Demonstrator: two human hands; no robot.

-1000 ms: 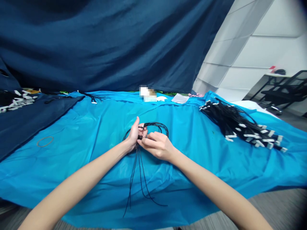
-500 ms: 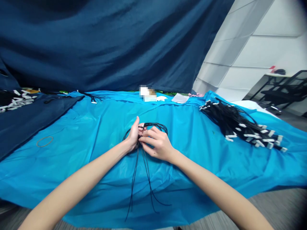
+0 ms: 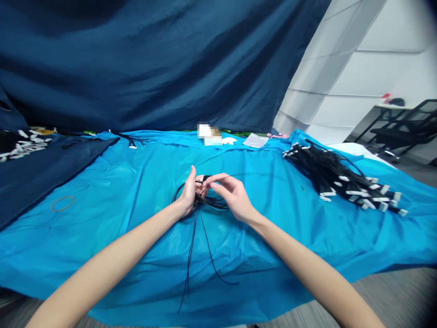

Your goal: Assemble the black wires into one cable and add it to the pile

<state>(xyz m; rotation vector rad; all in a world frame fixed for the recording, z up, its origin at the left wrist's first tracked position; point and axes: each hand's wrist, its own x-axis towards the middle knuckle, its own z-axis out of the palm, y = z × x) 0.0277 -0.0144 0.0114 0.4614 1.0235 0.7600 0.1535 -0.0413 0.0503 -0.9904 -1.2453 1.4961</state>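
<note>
A coiled bundle of thin black cable (image 3: 218, 203) with a white connector is gripped in my left hand (image 3: 188, 193), whose thumb points up. My right hand (image 3: 235, 193) is at the bundle's right side, thumb and forefinger brought together beside the connector. A thin dark strand, blurred, runs rightward from these fingers, so they appear to pinch a cable end, though the contact is partly hidden. Several loose cable ends (image 3: 191, 255) hang from the bundle toward the front edge of the blue cloth (image 3: 143, 264).
A pile of black cables with white connectors (image 3: 337, 175) lies at the right. More connectors (image 3: 27, 145) rest on dark cloth at the left. A tan rubber band (image 3: 62, 203) lies on the blue cloth. A white sheet (image 3: 256, 140) is at the back, before a dark curtain (image 3: 153, 68).
My right hand has shifted slightly up and right, its fingers nearer the connector. Fewer loose ends hang at the front right, and a blurred strand now extends rightward. My left hand keeps its hold.
</note>
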